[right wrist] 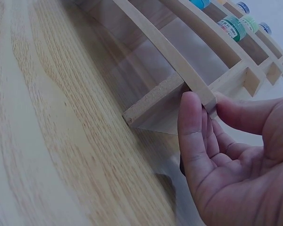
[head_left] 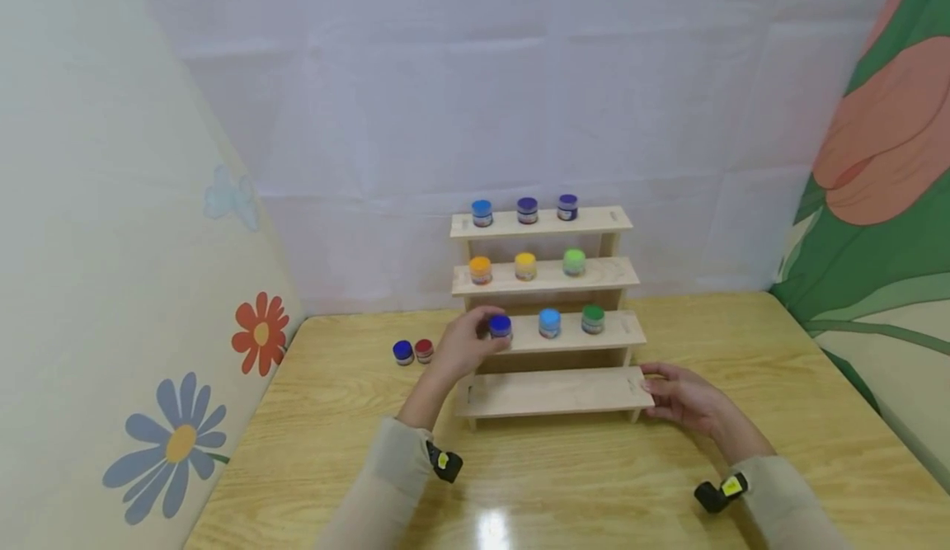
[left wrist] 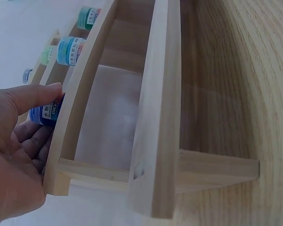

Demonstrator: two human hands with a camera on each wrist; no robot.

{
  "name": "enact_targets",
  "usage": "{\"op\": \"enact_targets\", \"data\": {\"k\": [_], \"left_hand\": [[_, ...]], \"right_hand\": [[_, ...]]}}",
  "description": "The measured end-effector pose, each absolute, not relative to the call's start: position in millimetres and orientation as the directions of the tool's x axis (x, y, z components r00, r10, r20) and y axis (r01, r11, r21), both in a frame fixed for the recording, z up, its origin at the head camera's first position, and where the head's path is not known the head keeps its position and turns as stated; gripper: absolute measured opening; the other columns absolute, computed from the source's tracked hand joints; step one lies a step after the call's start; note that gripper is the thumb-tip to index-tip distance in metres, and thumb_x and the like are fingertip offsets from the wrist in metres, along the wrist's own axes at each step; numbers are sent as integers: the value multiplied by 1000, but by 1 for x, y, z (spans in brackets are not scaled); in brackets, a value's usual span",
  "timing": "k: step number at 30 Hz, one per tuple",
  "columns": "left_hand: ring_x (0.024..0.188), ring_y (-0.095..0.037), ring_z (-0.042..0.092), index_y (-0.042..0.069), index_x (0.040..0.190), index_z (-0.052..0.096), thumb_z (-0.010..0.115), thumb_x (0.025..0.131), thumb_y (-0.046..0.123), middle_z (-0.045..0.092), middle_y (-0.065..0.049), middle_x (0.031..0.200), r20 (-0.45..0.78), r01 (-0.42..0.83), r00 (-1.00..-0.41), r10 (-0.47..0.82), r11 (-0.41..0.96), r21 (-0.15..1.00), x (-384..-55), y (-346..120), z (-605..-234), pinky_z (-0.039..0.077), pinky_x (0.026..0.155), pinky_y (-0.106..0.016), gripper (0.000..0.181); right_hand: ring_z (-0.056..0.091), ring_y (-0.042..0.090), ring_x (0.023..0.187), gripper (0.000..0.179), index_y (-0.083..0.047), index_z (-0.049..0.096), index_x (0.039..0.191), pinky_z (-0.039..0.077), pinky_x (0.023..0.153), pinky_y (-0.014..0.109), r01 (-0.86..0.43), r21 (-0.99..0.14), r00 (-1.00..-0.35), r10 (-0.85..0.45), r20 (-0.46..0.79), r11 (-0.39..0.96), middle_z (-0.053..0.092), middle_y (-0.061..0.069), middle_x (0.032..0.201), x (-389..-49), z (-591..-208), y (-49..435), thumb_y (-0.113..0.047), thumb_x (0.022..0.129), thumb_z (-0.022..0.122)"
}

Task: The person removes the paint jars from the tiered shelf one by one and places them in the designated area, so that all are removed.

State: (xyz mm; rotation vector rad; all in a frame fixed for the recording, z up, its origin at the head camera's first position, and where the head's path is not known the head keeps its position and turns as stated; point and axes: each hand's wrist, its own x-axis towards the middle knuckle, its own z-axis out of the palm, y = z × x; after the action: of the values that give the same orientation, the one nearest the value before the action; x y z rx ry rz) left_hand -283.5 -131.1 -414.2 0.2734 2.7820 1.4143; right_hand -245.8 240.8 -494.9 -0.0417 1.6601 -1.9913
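On the left end of the second-lowest step of a wooden tiered rack, my left hand holds a dark blue paint jar. In the left wrist view, the thumb lies against this blue jar and the other fingers curl behind it. A light blue jar and a dark green jar stand to its right on the same step. My right hand pinches the right end of the lowest board between thumb and fingers.
An orange jar, a yellow jar and a light green jar stand one step higher. Three blue and purple jars line the top step. Left of the rack, a blue jar and a red jar sit on the table.
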Motion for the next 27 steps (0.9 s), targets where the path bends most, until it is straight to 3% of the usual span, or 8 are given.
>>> {"op": "enact_targets", "data": {"k": [9, 17, 27], "left_hand": [[117, -31, 60, 14, 129, 65, 80, 87, 18, 65, -13, 128, 60, 122, -990, 128, 560, 819, -282, -136, -414, 50, 103, -49, 45], [112, -29, 64, 14, 128, 66, 81, 86, 19, 68, -11, 123, 110, 158, -987, 121, 540, 827, -275, -155, -409, 54, 97, -48, 44], [118, -36, 65, 8, 132, 63, 79, 88, 15, 67, -15, 126, 167, 207, -978, 123, 516, 831, -270, -189, -405, 55, 98, -48, 48]], "right_hand": [[67, 14, 87, 50, 2, 36, 145, 60, 75, 24, 390, -916, -854, -409, -323, -91, 68, 4, 101, -246, -493, 240, -9, 102, 58], [68, 15, 88, 40, -2, 43, 140, 60, 75, 25, 397, -913, -852, -407, -329, -95, 69, 4, 101, -245, -494, 240, -8, 102, 57], [68, 14, 89, 53, 4, 32, 148, 60, 76, 25, 383, -919, -850, -424, -314, -88, 68, 3, 102, -244, -492, 240, -10, 103, 55]]}}
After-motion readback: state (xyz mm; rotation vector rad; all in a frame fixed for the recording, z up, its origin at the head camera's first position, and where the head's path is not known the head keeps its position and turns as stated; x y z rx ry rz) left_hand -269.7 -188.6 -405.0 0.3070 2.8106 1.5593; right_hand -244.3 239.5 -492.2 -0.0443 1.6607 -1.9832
